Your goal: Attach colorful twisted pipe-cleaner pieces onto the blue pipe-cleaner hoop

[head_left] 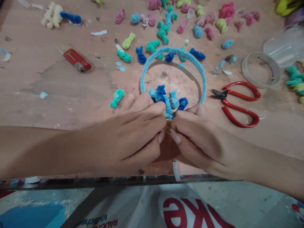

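A light-blue fuzzy ring (174, 51) of pipe cleaner lies on the pinkish table (47, 95), its near side carrying a cluster of small blue and turquoise twisted pieces (167, 98). My left hand (133, 136) and my right hand (197, 139) meet at that near side. Both have fingers curled and pinched together on the ring where the cluster sits. The exact grip point is hidden between the fingertips. A loose teal twisted piece (117, 97) lies just left of my left hand.
Red-handled scissors (237, 103) lie right of the ring, with a tape roll (260, 70) and a clear plastic container (286, 46) beyond. A red lighter (77, 60) lies at the left. Several pink, green and blue twisted pieces (180, 19) cover the far side. The table edge (95, 181) runs below my hands.
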The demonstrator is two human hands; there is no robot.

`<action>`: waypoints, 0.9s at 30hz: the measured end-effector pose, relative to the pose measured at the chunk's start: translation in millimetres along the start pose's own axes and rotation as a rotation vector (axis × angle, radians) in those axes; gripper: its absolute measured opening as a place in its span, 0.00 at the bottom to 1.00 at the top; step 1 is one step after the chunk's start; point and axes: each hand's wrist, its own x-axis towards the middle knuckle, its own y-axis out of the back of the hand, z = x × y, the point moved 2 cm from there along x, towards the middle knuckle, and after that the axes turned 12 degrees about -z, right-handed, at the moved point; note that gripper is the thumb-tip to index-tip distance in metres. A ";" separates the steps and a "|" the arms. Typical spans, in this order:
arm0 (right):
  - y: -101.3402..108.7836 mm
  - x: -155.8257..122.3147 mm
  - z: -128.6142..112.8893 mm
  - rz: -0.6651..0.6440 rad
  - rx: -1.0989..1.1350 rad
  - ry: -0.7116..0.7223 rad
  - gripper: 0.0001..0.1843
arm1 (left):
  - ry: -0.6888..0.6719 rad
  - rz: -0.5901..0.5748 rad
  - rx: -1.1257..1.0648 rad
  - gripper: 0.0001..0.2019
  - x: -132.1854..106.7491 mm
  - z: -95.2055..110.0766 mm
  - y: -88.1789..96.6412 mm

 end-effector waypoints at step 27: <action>2.0 -1.8 2.1 -0.051 -0.002 0.028 0.14 | -0.006 0.033 0.043 0.10 -1.9 -0.7 -0.6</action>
